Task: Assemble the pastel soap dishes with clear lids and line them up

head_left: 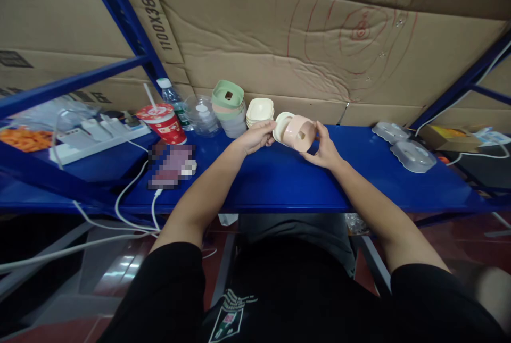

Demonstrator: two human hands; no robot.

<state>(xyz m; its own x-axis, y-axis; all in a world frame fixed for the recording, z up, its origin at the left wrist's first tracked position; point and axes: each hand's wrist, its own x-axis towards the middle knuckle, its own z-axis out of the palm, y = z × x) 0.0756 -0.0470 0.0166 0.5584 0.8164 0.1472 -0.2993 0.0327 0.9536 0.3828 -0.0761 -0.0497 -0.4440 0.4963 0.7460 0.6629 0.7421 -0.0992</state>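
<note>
pale pink plastic cup (298, 131) and cream bowl (279, 131) are up in front of the person, above the blue table (275, 186), between both hands. step in hand looks like bringing the two pieces together or parting them; one frame can't tell which. next move probably calls for a steady hold on both and rims kept in line. cup lies tipped on its side, base with a hole facing right and toward the person; bowl is at its left end, overlapping in view, seating unclear. left hand (257, 137): thumb and fingers close together, pinching bowl's edge. right hand (325, 147): thumb and fingers spread apart around cup's base end, thumb low, fingertips at the far side. cream bowl stack (260, 111) and green-topped stack (229, 110) stand behind left hand.
</note>
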